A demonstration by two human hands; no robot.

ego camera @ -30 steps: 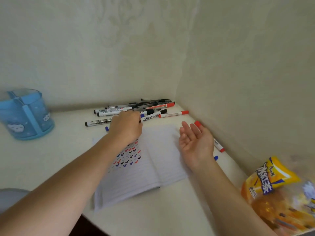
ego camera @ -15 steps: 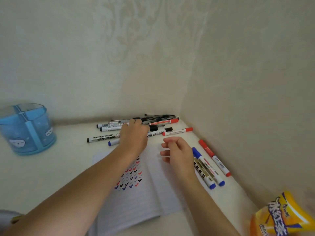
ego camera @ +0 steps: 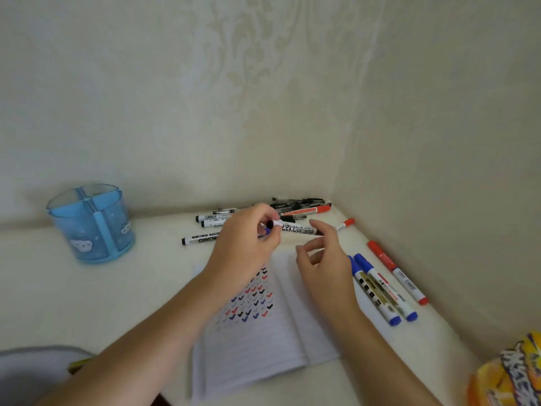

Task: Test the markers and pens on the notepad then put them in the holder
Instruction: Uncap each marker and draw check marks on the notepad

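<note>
Above the notepad (ego camera: 263, 332)'s far edge, toward the far right corner of the surface (ego camera: 140, 288), the left hand (ego camera: 243, 244) pinches a black-capped marker (ego camera: 295, 229) at its cap end, roughly level. The right hand (ego camera: 325, 259) hangs just beside the other end, fingers loosely curled, grasping nothing; contact cannot be confirmed. Risk: a one-ended fingertip pinch may let the marker tip and drop into the pile (ego camera: 298, 207) behind. A sharp uncapping pull could flick the cap loose or ink the skin. The holder (ego camera: 90, 224) stands well apart at the left edge.
</note>
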